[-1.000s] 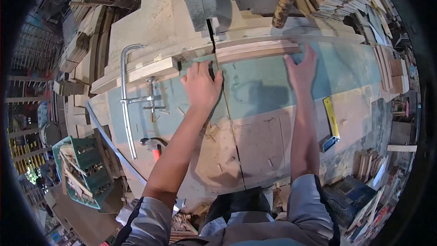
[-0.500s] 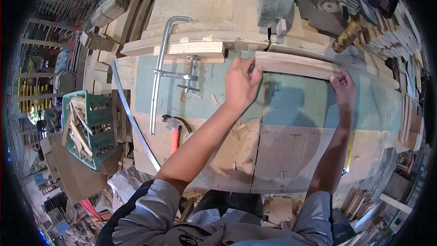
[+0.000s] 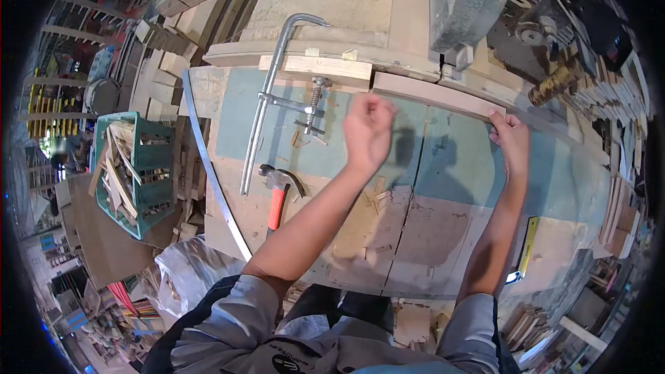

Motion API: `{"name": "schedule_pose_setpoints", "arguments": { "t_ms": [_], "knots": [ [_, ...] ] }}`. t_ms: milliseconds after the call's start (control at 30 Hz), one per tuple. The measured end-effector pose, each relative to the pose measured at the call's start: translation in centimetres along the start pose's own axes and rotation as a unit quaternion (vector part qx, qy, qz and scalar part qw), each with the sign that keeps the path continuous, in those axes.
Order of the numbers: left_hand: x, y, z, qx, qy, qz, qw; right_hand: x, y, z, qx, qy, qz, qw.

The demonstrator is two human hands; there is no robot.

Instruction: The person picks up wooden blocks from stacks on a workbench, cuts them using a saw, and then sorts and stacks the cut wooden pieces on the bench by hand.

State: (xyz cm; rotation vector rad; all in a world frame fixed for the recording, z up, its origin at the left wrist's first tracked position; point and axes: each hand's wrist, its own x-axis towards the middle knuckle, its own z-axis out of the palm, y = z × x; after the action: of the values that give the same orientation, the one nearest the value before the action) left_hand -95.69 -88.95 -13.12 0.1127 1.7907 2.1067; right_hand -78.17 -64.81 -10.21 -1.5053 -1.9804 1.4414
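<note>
A long thin wooden strip (image 3: 440,95) lies along the wooden fence (image 3: 405,66) at the back of the table, its left end beside the clamped block (image 3: 315,68). My right hand (image 3: 511,140) pinches the strip near its right end. Just below the strip's left end hangs my left hand (image 3: 369,128), slightly blurred, its fingers curled; whether anything is in them is hidden. The metal clamp (image 3: 265,97) crosses the block to the left of this hand.
On the table (image 3: 346,256) lie a hammer (image 3: 278,202), a long metal ruler (image 3: 208,159), a yellow square (image 3: 526,246) and small wood scraps. A green crate (image 3: 154,187) of offcuts stands at the left. A grey machine part (image 3: 467,3) overhangs the back.
Since the earlier frames, the strip has moved left and back against the fence, by the block. My left hand has come off it. The view has shifted right and left again slightly.
</note>
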Motion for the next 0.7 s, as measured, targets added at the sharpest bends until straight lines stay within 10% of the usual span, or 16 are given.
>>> {"name": "schedule_pose_setpoints", "arguments": {
  "t_ms": [67,200,700],
  "knots": [
    [-0.6,-0.1,-0.4,0.307,-0.179,0.362,0.862,-0.2,-0.7,0.3,0.011,0.003,-0.004,1.000],
    [-1.0,1.2,0.1,0.478,-0.222,0.339,0.780,-0.2,-0.7,0.7,0.021,0.015,0.002,1.000],
    [-1.8,1.0,0.8,0.538,-0.180,0.339,0.750,-2.5,1.9,1.5,0.233,0.022,-0.056,0.971]
  ]
}}
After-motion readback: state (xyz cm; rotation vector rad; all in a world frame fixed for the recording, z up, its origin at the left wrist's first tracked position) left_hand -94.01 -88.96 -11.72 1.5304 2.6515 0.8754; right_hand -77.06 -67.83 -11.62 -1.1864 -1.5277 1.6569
